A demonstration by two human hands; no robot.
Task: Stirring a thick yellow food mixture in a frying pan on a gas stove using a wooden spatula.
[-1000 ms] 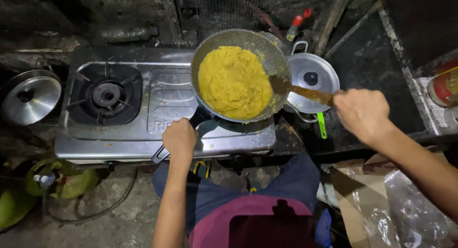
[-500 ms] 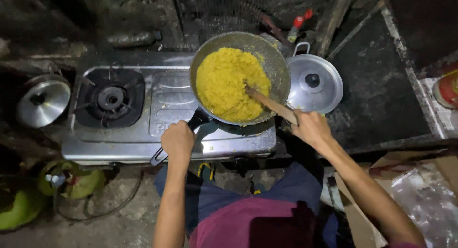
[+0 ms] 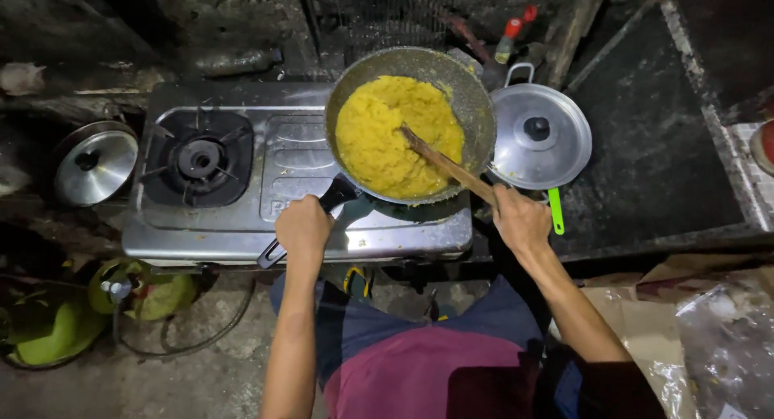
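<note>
A grey frying pan (image 3: 468,93) full of yellow mash (image 3: 379,141) sits on the right burner of a steel two-burner gas stove (image 3: 282,165). My left hand (image 3: 303,228) grips the pan's black handle (image 3: 339,192) at the stove's front edge. My right hand (image 3: 520,217) holds a wooden spatula (image 3: 447,165) by its end, and the blade is dug into the middle of the mash.
A silver lidded pot (image 3: 540,137) with a green-handled tool (image 3: 555,212) stands right of the pan. The left burner (image 3: 199,158) is bare. Another metal lid (image 3: 95,163) lies left of the stove. A green gas cylinder (image 3: 48,326) stands on the floor, cardboard and plastic bags (image 3: 701,338) at right.
My right hand has drawn in from the far right toward the pan, carrying the spatula from the pan's right rim into the middle of the mash. My left hand stays on the handle.
</note>
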